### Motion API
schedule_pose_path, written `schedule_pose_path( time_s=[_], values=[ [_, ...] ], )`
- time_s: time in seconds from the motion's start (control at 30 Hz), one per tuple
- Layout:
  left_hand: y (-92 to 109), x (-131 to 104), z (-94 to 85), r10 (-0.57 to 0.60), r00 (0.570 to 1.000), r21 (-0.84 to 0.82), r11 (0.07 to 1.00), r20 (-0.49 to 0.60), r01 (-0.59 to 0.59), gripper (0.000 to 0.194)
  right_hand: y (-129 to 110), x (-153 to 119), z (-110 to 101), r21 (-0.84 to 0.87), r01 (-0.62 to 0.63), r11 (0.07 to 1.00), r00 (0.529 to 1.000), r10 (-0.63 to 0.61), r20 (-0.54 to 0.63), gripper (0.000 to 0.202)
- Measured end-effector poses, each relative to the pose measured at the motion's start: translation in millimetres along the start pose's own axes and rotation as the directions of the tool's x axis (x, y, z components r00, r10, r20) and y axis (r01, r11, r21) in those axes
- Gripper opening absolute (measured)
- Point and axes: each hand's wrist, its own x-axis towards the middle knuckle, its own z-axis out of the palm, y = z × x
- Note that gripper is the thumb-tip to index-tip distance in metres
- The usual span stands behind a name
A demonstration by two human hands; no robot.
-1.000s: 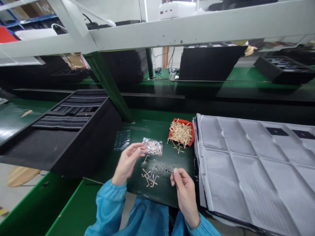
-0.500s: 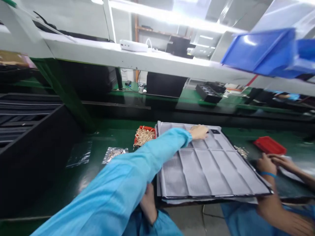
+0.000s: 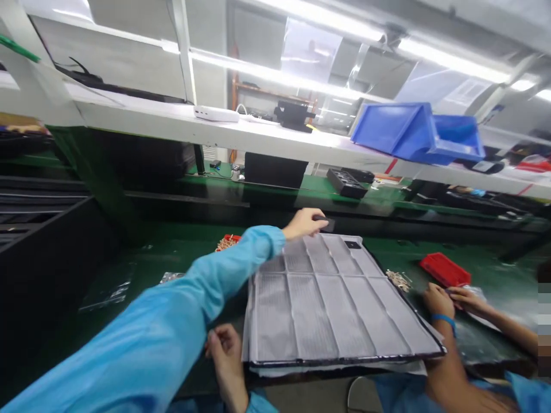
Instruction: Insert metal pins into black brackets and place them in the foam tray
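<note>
- Black piece (image 3: 327, 223) pinched in left hand (image 3: 303, 222), at liner (image 3: 331, 310) far edge.
- Right hand (image 3: 227, 357) curled, grip unclear.
- Green bench (image 3: 499, 269); blue bins (image 3: 394, 131) on white shelf (image 3: 275, 136), lights (image 3: 451, 59) above.

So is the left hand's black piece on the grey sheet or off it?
Off: the left hand holds the black piece up at the grey sheet's far edge; a second piece lies flat.

a workshop (long bench (image 3: 495, 261), bins (image 3: 391, 129))
</note>
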Motion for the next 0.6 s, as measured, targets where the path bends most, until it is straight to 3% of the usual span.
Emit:
schedule_pose_path(
  time_s=[0.07, 0.13, 0.23, 0.33, 0.4, 0.5, 0.6],
  values=[
    [-28, -42, -43.1, -0.042, 0.996, -0.044, 0.998, -0.074, 0.039, 0.021, 13, -3, 16, 0.067, -0.011, 0.998, 1.000, 0.010, 0.006, 0.033],
    [-54, -105, -81.0, -0.128, 0.981, -0.076, 0.990, -0.148, 0.118, 0.015, 20, -6, 30, 0.145, -0.009, 0.989, 1.000, 0.008, 0.005, 0.031],
    [-76, -213, -110.1, -0.306, 0.926, -0.128, 0.951, -0.223, 0.283, 0.021, 20, -10, 38, 0.264, 0.028, 0.964, 0.999, -0.021, -0.028, 0.039],
    [-76, -302, -105.8, -0.447, 0.848, -0.185, 0.894, -0.286, 0.409, 0.032, 7, -14, 35, 0.357, 0.018, 0.934, 0.998, 0.002, -0.057, 0.043],
    [-72, -340, -94.6, -0.516, 0.795, -0.227, 0.856, -0.319, 0.465, 0.034, -7, -18, 32, 0.385, -0.005, 0.923, 0.998, 0.029, -0.056, 0.035],
    [-64, -373, -79.8, -0.593, 0.739, -0.286, 0.804, -0.320, 0.521, 0.034, -28, -24, 32, 0.393, -0.031, 0.919, 0.998, 0.052, -0.044, 0.027],
    [-57, -386, -71.1, -0.632, 0.719, -0.322, 0.772, -0.289, 0.549, 0.032, -43, -27, 38, 0.393, -0.057, 0.918, 0.997, 0.070, -0.019, 0.025]
  ],
)
